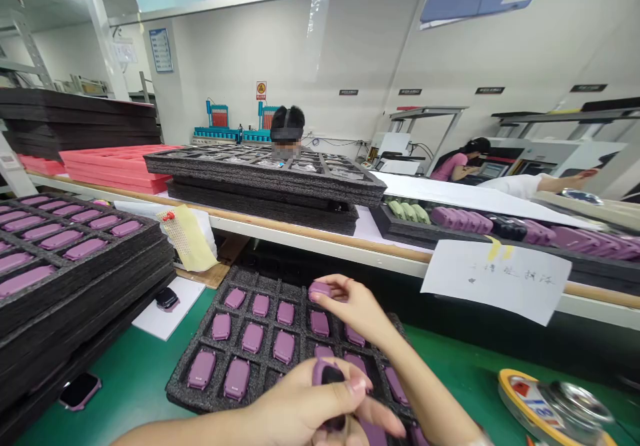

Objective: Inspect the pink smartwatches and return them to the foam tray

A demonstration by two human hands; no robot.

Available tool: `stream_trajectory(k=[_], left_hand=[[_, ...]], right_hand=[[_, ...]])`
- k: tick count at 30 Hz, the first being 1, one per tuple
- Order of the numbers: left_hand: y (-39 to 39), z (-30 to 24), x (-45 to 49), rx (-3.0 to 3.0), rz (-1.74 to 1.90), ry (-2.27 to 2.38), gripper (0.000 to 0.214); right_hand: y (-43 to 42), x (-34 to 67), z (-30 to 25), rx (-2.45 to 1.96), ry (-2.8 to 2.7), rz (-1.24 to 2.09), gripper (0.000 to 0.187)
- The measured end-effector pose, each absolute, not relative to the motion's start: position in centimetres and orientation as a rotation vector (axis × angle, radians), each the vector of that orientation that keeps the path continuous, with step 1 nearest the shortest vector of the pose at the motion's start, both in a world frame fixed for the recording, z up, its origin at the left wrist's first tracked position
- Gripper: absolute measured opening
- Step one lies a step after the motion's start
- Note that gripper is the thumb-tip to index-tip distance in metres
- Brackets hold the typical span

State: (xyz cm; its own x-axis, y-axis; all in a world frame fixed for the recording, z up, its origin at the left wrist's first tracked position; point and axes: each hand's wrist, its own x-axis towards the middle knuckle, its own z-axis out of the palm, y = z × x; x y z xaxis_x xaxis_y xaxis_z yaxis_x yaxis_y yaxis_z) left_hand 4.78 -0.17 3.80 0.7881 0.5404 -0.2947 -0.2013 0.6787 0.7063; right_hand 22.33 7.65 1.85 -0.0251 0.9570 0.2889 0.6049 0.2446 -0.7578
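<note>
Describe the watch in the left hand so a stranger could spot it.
Find the black foam tray on the green table. Over its near side, the left hand holds the watch. A dark face sets it apart from the purple cases in the tray.

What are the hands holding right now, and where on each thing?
Left hand: a purple-rimmed watch case, thumb across its dark side; blur hides the rest of the grip. Right hand: a purple case, edges between thumb and fingers.
</note>
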Motion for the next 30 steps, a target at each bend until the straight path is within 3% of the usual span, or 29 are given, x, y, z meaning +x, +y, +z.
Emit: stream_trajectory(k=[4,8,11,16,19,22,25,30], left_hand=[[-0.2,2.7,4.9,1.012,0.394,0.489,0.082],[-0.3,3.8,4.4,1.249,0.424,0.338,0.074],[0.0,4.7,3.8,1.289,0.389,0.316,0.069],[1.0,4.8,3.7,1.032,0.354,0.379,0.082],[1.4,4.7,4.0,0.904,0.549,0.414,0.068],[1.6,4.6,4.3,0.816,0.615,0.408,0.059],[1.4,4.5,4.2,0.741,0.611,0.368,0.054],[0.8,4.5,3.9,0.658,0.609,0.35,0.045]], right_hand=[[11.7,19.5,-1.9,-1.434,-1.774,0.46,0.022],[12.0,17.7,-3.4,-1.289,-1.74,0.38,0.024],[11.0,18.4,-1.5,-1.203,-1.676,0.389,0.032],[4.5,20.6,3.9,-1.047,-1.595,0.396,0.032],[-0.6,21.3,5.5,-0.845,-1.767,0.224,0.036],[-3.2,21.2,5.5,-0.887,-1.956,0.091,0.027],[-3.2,20.7,5.3,-0.899,-1.994,0.107,0.013],[-2.4,20.5,5.5,-0.846,-1.776,0.019,0.008]])
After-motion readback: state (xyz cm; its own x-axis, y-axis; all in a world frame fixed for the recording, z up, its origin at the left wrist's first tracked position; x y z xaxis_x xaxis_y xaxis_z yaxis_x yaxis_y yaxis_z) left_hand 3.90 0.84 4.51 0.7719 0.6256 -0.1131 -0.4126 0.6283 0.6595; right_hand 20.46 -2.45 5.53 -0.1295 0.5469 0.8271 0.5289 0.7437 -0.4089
